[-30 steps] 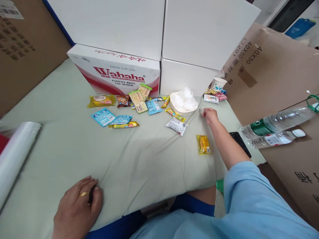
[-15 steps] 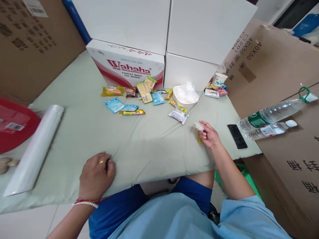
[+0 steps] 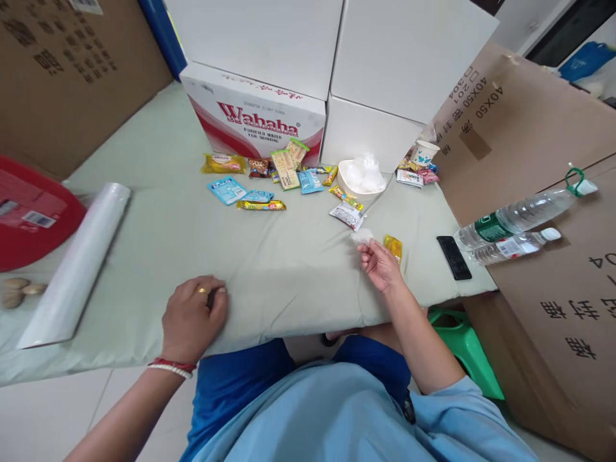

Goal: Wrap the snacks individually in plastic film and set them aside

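Note:
My left hand (image 3: 192,316) rests at the table's front edge with its fingers curled in; only a dark gap shows between thumb and forefinger. Held in the fingertips of my right hand (image 3: 380,264) is a small piece of crumpled translucent plastic (image 3: 362,237), above the cloth. Just right of that hand lies a yellow snack packet (image 3: 393,246), apart from the fingers. Beyond the plastic is a silver-white packet (image 3: 347,215), with a thin yellow packet (image 3: 345,197) behind it. A white bowl (image 3: 347,182) at the back holds crumpled clear plastic.
Several snack packets (image 3: 285,168) lie before a Wahaha carton (image 3: 260,119). A plastic roll (image 3: 79,263) and red object (image 3: 41,215) are left. To the right are a phone (image 3: 454,258), two bottles (image 3: 522,218) and a paper cup (image 3: 425,153) among packets.
My right hand has moved left with the plastic, away from the yellow packet, which now lies on the cloth. My left hand stays in place; the view has shifted slightly.

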{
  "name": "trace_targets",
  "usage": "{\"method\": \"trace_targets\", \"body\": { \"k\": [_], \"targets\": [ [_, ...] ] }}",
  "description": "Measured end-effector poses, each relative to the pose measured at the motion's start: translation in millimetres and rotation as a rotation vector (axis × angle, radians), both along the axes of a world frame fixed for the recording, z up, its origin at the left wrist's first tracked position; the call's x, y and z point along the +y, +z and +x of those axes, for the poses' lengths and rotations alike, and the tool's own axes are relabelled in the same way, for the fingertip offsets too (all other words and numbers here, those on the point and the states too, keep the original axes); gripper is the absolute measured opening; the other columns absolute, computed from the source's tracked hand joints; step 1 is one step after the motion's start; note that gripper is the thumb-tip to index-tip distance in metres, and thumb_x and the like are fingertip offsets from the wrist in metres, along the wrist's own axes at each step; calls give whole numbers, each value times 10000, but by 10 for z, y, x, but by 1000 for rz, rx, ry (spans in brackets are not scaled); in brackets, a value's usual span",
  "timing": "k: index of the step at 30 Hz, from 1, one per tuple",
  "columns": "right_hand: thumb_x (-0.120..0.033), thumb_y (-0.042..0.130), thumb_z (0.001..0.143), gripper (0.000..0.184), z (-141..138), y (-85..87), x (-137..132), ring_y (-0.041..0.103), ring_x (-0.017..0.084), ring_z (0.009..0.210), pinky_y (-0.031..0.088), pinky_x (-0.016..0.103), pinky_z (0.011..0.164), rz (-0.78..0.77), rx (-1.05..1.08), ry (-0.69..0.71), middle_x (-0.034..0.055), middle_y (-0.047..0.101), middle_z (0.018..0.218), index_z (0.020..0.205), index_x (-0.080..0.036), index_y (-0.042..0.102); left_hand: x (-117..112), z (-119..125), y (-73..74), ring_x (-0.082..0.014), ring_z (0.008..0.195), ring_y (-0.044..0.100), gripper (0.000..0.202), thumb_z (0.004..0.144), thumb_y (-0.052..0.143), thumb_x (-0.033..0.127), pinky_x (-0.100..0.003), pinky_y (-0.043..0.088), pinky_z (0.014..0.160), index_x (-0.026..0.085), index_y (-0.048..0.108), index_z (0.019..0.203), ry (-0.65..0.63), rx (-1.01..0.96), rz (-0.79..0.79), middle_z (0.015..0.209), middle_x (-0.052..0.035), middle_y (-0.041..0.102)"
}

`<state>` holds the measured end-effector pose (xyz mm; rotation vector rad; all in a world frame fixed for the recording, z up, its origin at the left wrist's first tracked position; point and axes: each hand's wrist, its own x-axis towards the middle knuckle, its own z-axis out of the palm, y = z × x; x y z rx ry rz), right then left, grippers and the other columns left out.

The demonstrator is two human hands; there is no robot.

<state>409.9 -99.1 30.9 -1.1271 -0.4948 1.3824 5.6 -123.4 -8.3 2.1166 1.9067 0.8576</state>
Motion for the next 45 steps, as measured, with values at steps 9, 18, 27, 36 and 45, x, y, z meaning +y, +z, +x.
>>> {"method": "trace_targets", "body": {
  "k": [9, 18, 27, 36, 45],
  "targets": [
    [-557, 926, 715, 418, -548, 85, 58, 639, 133, 818, 588, 229, 616, 81, -217, 36, -2, 727, 1053, 959, -274, 739, 157, 687, 514, -155, 652, 621, 376, 952, 571, 556, -262, 522, 585, 207, 705, 905, -265, -702, -305, 846, -45, 720],
    [-599, 742, 898, 312, -1065, -146, 659, 578, 261, 1196, 552, 411, 999, 369, -794, 231, 77, 621, 1216, 1080, -363, 833, 983, 1454, 259, -145, 689, 624, 436, 835, 746, 606, -220, 472, 525, 195, 608, 880, -241, -1275, -454, 777, -18, 645],
    [-550, 784, 874, 282, -1006, -342, 1019, 519, 161, 639, 444, 297, 627, 274, -524, 447, -25, 589, 658, 831, -272, 766, 1266, 1214, 14, -134, 634, 550, 200, 834, 659, 370, -269, 455, 632, 215, 564, 754, -253, -1006, -433, 680, 16, 606],
    [-422, 893, 707, 323, -781, -272, 1094, 452, 121, 567, 416, 247, 528, 48, 124, 194, -41, 532, 633, 721, -245, 624, 1258, 1150, 6, -148, 825, 597, 219, 805, 662, 312, -301, 560, 760, 194, 534, 673, -197, -1215, -476, 1007, -40, 621],
    [-490, 936, 735, 349, -835, -302, 1063, 585, 131, 627, 525, 272, 619, 140, 17, 295, -27, 665, 711, 802, -230, 713, 1250, 1156, 61, -222, 1005, 659, 423, 861, 805, 565, -348, 539, 864, 237, 728, 1116, -285, -1366, -452, 1191, -81, 689]
  ]
}}
